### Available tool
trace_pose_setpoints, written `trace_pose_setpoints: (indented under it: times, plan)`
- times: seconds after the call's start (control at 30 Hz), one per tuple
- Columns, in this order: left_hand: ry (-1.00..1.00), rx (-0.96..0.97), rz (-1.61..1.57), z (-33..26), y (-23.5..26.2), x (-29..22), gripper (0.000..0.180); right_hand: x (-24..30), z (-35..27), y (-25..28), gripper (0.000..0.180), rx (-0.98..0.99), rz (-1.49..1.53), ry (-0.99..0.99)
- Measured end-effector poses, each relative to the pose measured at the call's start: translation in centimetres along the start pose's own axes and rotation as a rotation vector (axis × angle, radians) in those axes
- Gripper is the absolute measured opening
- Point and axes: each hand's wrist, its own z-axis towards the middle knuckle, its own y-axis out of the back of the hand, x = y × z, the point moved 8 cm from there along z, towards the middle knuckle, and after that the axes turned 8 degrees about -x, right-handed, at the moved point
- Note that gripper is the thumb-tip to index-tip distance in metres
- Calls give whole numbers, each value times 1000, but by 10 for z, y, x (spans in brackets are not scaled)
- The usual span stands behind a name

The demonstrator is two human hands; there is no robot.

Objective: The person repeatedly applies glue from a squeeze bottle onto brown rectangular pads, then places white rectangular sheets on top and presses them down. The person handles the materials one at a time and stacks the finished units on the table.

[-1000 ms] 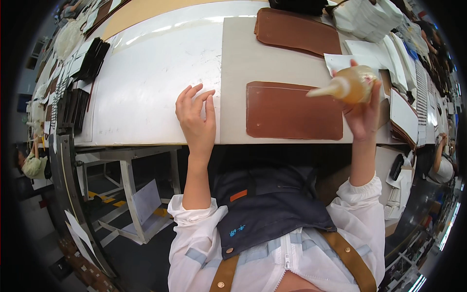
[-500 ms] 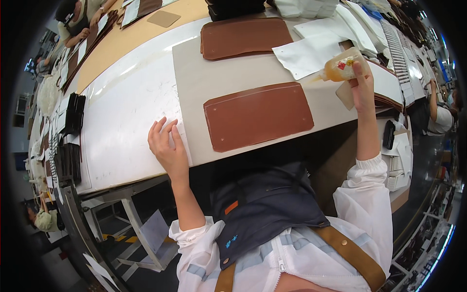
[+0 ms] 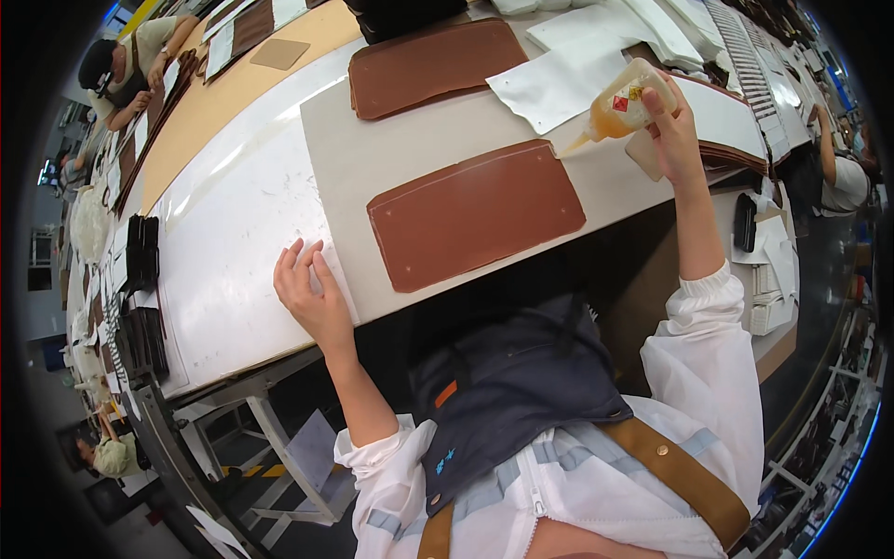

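My right hand [image 3: 672, 130] grips a clear squeeze bottle [image 3: 622, 101] of amber liquid, probably glue. The bottle is tilted, and its thin nozzle points down-left, close to the upper right corner of a brown leather-like panel [image 3: 475, 214]. Whether the tip touches the panel I cannot tell. This panel lies flat on a grey sheet, with rounded corners, small holes and a pale line along its far edge. Left of it, my left hand [image 3: 312, 291] rests at the white board's near edge, fingers loosely apart and holding nothing.
A stack of similar brown panels [image 3: 438, 67] lies farther back. White sheets [image 3: 559, 84] overlap beside it. A small tan card [image 3: 644, 155] sits under the right hand. Black stacked pieces [image 3: 142, 253] stand at the left edge. Another person [image 3: 140, 70] works at the far left.
My right hand has brought the bottle left, its nozzle tipping more steeply toward the panel's corner. The whole view has shifted and turned slightly. My left hand remains empty.
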Motion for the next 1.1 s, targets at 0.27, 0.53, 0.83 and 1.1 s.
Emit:
trace_pose_setpoints:
  times: [0.27,0.53,0.83,1.1]
  plan:
    - [-13,2,35,0,0,0,22,8,-24,10,60,-4,-28,-34]
    - [-5,10,43,-1,0,2,24,4,-56,40,65,-30,-56,-82]
    - [1,-1,17,-1,-1,3,23,10,-127,71,44,-304,414,-246]
    - [-22,-11,21,-2,-1,5,24,27,-213,57,51,-576,-128,169]
